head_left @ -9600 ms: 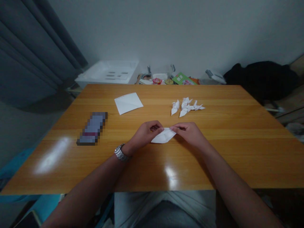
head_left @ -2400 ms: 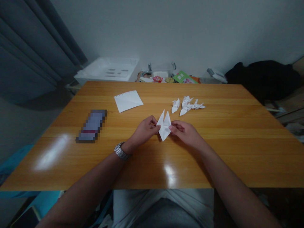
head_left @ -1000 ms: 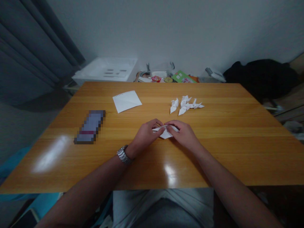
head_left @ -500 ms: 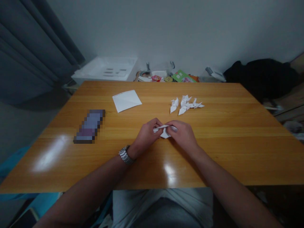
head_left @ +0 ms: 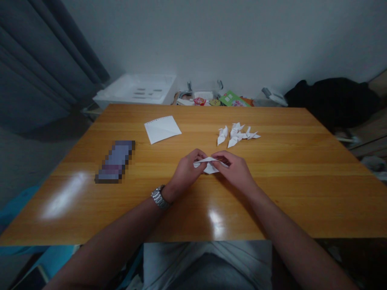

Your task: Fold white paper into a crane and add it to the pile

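One small folded piece of white paper (head_left: pixel 211 169) sits on the near side of the cluster of paper figures (head_left: pixel 237 135), slightly to its left, and we pinch it from both sides. To shape it well, we judge, we want the edges lined up before any hard pressure, the thumbs working from the middle outward for a sharp crease, and an even pull on both sides, since such thin layers probably wrinkle or tear if one side is forced. Our left hand (head_left: pixel 189 167) grips the left end and our right hand (head_left: pixel 234 167) the right, thumbs on our side and fingers mostly behind; the paper spans the gap between them, one flap raised along the far edge and a blunt corner showing past the thumbs toward us. Whether that corner touches the table (head_left: pixel 302 169) we cannot tell, and our fingers hide part of the folds. Farther out, a loose sheet with a perforated edge (head_left: pixel 163 129) lies left of the cluster, well apart from it, and a blurred phone (head_left: pixel 116 161) lies farther left of the cluster and closer to us.
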### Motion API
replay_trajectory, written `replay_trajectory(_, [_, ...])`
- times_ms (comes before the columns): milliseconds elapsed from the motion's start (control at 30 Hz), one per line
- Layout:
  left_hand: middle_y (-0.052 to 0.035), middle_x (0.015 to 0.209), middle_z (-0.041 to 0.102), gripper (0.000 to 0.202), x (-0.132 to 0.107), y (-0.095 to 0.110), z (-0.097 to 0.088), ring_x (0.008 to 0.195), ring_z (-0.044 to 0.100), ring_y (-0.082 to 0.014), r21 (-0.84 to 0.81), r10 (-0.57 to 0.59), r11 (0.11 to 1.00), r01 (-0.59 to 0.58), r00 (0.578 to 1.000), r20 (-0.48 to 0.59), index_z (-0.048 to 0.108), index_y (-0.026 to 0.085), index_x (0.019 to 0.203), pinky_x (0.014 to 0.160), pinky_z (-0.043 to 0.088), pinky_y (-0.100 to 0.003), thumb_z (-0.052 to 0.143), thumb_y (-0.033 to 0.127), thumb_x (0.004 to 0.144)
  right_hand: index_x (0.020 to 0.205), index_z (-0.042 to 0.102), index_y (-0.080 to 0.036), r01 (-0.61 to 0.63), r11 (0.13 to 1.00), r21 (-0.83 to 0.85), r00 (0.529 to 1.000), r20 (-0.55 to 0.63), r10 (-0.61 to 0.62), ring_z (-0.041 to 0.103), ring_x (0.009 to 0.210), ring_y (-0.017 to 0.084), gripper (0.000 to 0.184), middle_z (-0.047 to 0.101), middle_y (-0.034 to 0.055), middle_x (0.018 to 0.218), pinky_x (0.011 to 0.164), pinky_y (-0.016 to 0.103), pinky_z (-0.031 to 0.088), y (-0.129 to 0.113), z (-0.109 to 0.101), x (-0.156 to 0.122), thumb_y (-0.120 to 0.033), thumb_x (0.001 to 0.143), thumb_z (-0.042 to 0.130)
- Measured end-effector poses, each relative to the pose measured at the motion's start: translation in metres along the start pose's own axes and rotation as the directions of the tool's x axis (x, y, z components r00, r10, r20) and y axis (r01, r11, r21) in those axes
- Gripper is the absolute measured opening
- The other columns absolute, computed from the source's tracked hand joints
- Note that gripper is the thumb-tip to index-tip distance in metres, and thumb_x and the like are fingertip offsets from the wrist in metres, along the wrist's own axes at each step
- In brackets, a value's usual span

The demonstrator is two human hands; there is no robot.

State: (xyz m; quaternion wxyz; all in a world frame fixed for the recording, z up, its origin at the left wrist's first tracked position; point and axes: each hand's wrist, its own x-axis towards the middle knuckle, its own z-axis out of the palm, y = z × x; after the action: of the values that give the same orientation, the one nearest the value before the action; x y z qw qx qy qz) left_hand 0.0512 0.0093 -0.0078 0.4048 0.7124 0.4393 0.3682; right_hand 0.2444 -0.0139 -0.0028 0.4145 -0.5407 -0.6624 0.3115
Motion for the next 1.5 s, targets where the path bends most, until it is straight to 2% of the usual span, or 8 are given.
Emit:
replay_trajectory(133, [-0.0029, 0.094, 0.072, 0.012, 0.002, -0.003, -0.002, 0.086, 0.069, -0.0159, -0.021, 0.027, 0.999, -0.027, 1.0, -0.01, 0.06, 0.018, 0.102, 0.075, 0.054, -0.026, 0.061, 0.02, 0.09, 0.112, 0.07, -0.022, -0.002, 0.996, 0.093, 0.999, 0.042, -0.002, 0.072, 0.098, 0.023, 0.028, 0.077, 0.0072, 0.107, 0.089, 0.037, 0.056, 0.002, -0.003, 0.0, -0.038, 0.088, 0.07])
replay_trajectory(267, [-0.0028, 0.097, 0.072, 0.018, 0.002, -0.001, -0.004, 0.089, 0.07, -0.0163, -0.07, 0.038, 0.997, -0.037, 0.999, 0.002, 0.059, 0.019, 0.109, 0.077, 0.055, -0.026, 0.059, 0.02, 0.091, 0.112, 0.069, -0.023, 0.021, 0.994, 0.106, 0.998, 0.053, -0.026, 0.071, 0.101, 0.022, 0.025, 0.075, 0.0066, 0.11, 0.092, 0.037, 0.055, 0.006, -0.006, 0.001, -0.032, 0.089, 0.068])
replay_trajectory(433, [-0.0036, 0.103, 0.071, 0.019, 0.001, 0.0, -0.006, 0.096, 0.069, -0.0169, -0.049, 0.084, 0.995, -0.083, 0.996, 0.034, 0.063, 0.019, 0.111, 0.085, 0.054, -0.027, 0.055, 0.02, 0.094, 0.106, 0.071, -0.022, 0.008, 0.99, 0.143, 0.999, 0.048, -0.015, 0.071, 0.093, 0.021, 0.019, 0.075, 0.005, 0.102, 0.084, 0.035, 0.055, 0.009, -0.006, 0.002, -0.028, 0.089, 0.066])
replay_trajectory(667, [-0.0061, 0.108, 0.072, 0.026, 0.002, 0.005, -0.005, 0.099, 0.07, -0.0199, -0.127, 0.03, 0.992, -0.025, 0.999, 0.042, 0.063, 0.019, 0.109, 0.089, 0.056, -0.031, 0.067, 0.037, 0.091, 0.101, 0.073, -0.022, -0.001, 0.994, 0.105, 1.0, 0.013, -0.001, 0.07, 0.086, 0.02, 0.017, 0.076, 0.0039, 0.096, 0.08, 0.034, 0.055, 0.009, -0.006, 0.002, -0.03, 0.088, 0.065])
replay_trajectory(767, [-0.007, 0.106, 0.072, 0.027, 0.002, 0.005, -0.005, 0.097, 0.07, -0.0192, -0.139, 0.025, 0.99, -0.019, 0.999, 0.037, 0.064, 0.018, 0.107, 0.089, 0.056, -0.032, 0.059, 0.043, 0.096, 0.1, 0.074, -0.023, 0.037, 0.997, 0.061, 0.999, -0.005, -0.037, 0.07, 0.088, 0.021, 0.016, 0.076, 0.0036, 0.097, 0.083, 0.034, 0.055, 0.009, -0.007, 0.002, -0.028, 0.088, 0.065])
replay_trajectory(1100, [-0.0089, 0.106, 0.074, 0.032, 0.005, -0.003, -0.006, 0.096, 0.071, -0.0199, -0.176, -0.013, 0.984, 0.01, 1.0, -0.014, 0.064, 0.016, 0.117, 0.085, 0.058, -0.032, 0.062, 0.039, 0.095, 0.109, 0.074, -0.022, 0.042, 0.995, 0.096, 0.999, 0.022, -0.044, 0.071, 0.095, 0.022, 0.024, 0.076, 0.007, 0.108, 0.084, 0.036, 0.056, 0.007, -0.008, 0.0, -0.03, 0.088, 0.067])
replay_trajectory(1267, [-0.0092, 0.108, 0.075, 0.028, 0.007, -0.001, -0.01, 0.098, 0.07, -0.0205, -0.144, -0.025, 0.989, 0.02, 0.999, -0.033, 0.07, 0.015, 0.108, 0.093, 0.056, -0.034, 0.061, 0.038, 0.095, 0.121, 0.073, -0.028, 0.169, 0.982, 0.081, 0.981, 0.084, -0.176, 0.067, 0.113, 0.024, 0.03, 0.072, 0.0075, 0.124, 0.099, 0.042, 0.053, 0.004, -0.012, 0.0, -0.036, 0.095, 0.063])
replay_trajectory(1500, [-0.0085, 0.101, 0.075, 0.028, 0.008, -0.006, -0.008, 0.089, 0.071, -0.018, -0.272, -0.074, 0.96, 0.068, 0.997, -0.012, 0.067, 0.015, 0.106, 0.08, 0.059, -0.03, 0.065, 0.037, 0.09, 0.118, 0.076, -0.031, 0.131, 0.98, 0.15, 0.991, 0.022, -0.136, 0.067, 0.117, 0.023, 0.027, 0.074, 0.0056, 0.125, 0.107, 0.045, 0.05, 0.008, -0.012, 0.001, -0.034, 0.095, 0.062])
